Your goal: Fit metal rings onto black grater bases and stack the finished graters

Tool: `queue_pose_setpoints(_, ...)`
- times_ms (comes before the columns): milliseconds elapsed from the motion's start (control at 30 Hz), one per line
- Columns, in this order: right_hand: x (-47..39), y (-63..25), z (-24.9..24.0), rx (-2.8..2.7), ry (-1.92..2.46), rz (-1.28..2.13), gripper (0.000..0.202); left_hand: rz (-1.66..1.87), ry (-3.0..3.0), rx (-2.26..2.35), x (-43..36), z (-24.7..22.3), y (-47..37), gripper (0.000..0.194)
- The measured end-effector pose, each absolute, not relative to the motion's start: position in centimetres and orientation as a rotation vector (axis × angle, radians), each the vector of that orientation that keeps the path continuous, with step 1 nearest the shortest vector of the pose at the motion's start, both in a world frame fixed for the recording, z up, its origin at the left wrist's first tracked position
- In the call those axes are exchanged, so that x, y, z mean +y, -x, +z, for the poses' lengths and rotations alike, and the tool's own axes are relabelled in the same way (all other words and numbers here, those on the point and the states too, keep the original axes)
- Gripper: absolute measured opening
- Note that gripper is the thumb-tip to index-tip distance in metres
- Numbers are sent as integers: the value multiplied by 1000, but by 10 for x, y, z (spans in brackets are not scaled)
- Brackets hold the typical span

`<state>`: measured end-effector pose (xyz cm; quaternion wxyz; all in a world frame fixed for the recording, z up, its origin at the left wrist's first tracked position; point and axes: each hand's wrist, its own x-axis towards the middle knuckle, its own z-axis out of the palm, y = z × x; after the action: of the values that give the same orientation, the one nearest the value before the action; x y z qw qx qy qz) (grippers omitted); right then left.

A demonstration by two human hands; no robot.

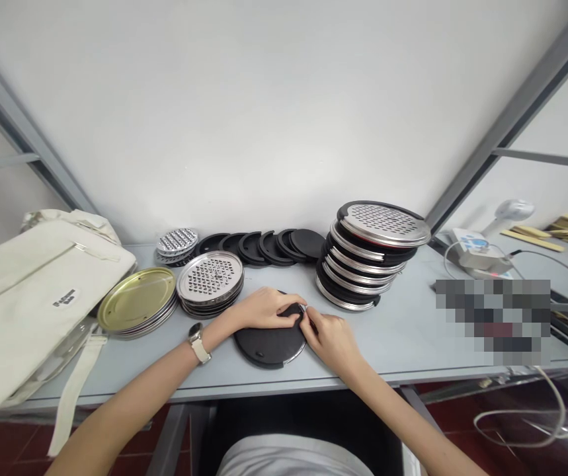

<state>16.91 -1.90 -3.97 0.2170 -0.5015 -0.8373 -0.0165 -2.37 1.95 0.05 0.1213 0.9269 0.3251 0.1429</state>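
Note:
A black round disc (pixel 268 348) with a strip of bright metal at its rim lies flat on the table in front of me. My left hand (pixel 264 309) reaches over its far side, with thumb and forefinger closed round its far right edge. At that same edge, my right hand (pixel 334 338) pinches with its fingertips, almost touching the left ones. A small bright bit shows between the two hands, too small to name. Left of the disc is a stack of round metal grater plates (pixel 210 276). Behind it, several black plastic discs (pixel 251 248) overlap in a row.
A tall stack of perforated metal plates with black rims (pixel 383 223) stands at the back right. Gold-coloured round plates (pixel 138 301) are piled beside a cream bag (pixel 50 284) on the left. A white device (pixel 473 251) and cables occupy the right side.

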Motion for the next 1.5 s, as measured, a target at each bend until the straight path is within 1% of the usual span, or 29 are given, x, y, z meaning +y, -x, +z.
queue_pose_setpoints(733, -20, -167, -37, -2356, 1463, -48, 23, 372, -2679, 952, 19, 3, 24, 30)
queue_pose_setpoints(1500, -20, -168, -39, -2331, 1411, -43, 24, 393, -2604, 938, 20, 4, 24, 28)
